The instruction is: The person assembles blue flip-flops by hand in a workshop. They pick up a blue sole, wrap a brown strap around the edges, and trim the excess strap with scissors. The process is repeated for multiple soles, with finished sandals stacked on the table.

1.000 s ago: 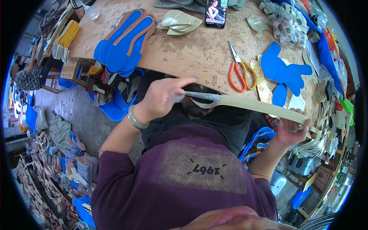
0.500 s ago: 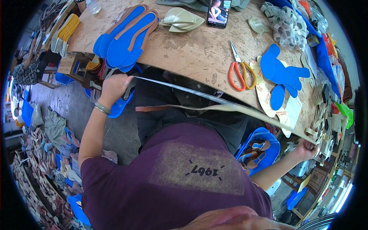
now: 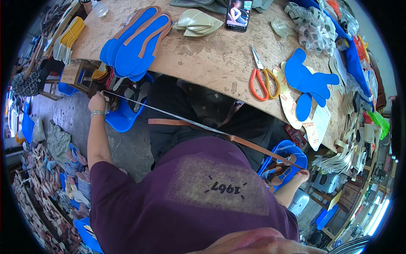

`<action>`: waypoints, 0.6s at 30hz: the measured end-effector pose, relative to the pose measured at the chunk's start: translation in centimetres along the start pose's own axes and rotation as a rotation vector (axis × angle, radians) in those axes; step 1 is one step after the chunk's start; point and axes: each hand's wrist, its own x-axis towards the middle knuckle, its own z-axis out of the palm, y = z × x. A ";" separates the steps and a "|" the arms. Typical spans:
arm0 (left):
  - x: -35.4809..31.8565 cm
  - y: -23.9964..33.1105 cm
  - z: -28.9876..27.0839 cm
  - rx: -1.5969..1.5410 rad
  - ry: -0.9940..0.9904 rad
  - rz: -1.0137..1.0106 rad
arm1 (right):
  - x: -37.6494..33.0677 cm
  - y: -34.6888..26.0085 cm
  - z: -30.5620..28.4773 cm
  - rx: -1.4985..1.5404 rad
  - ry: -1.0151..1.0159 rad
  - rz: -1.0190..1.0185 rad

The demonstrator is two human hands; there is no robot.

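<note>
Out at the left, below the table edge, my left hand is closed on the end of a thin pale strip. This strip runs taut across my lap to a brown strip, meeting it near the middle. My right hand, beside a blue basket at the right, is closed around the brown strip's other end; its fingers are partly hidden. A loose brown end lies across my thighs, and it appears to belong to the same brown strip.
On the wooden table lie blue insoles with brown edging, more blue insoles, scissors, cream curved pieces and a phone. Blue baskets holding sandals stand below the table edge.
My left hand has moved left and slightly down, drawing out more of the pale strip. My right hand has come down and inward from the table's right corner, and the brown side now shows.
</note>
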 end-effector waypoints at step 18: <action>-4.7 6.8 -1.0 -0.790 -0.339 0.446 | -32.2 12.6 15.0 -1.540 -1.420 -0.789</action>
